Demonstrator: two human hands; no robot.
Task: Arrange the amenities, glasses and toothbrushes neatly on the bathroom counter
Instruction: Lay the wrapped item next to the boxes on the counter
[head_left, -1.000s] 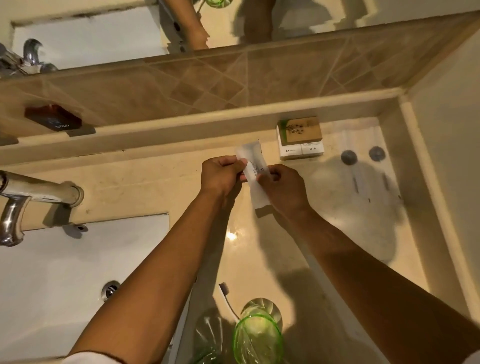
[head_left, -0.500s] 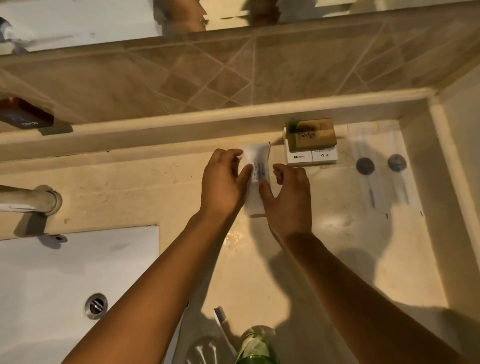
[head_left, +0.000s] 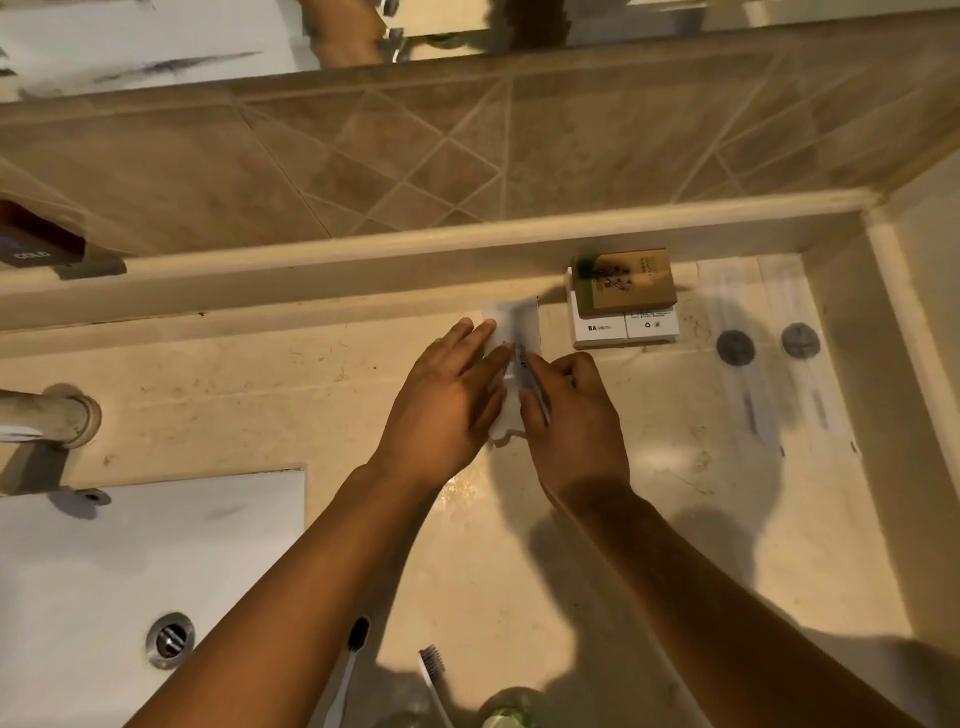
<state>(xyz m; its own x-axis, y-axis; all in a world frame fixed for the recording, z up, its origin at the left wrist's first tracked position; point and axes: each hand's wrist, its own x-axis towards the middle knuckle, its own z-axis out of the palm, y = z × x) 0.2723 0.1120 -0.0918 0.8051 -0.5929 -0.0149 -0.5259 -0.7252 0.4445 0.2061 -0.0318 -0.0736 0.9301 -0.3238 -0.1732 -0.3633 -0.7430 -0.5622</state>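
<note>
Both hands lowered white sachet (head_left: 511, 332) from mid-air onto counter (head_left: 311, 395), just left of stacked amenity boxes (head_left: 623, 301). Left hand (head_left: 447, 400) pressed it flat, fingers straight; right hand (head_left: 576, 415) pinched its edge. Placement looked nearly done; toothbrushes (head_left: 431, 670) awaited near front edge.

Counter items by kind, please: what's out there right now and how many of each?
White sachet under both hands: 1
Boxes at the back ledge: 3, one brown on two white
Clear sachets with dark discs: 2
Toothbrushes at the near edge: 2
Green glass, partly cut off: 1
Total: 9
</note>
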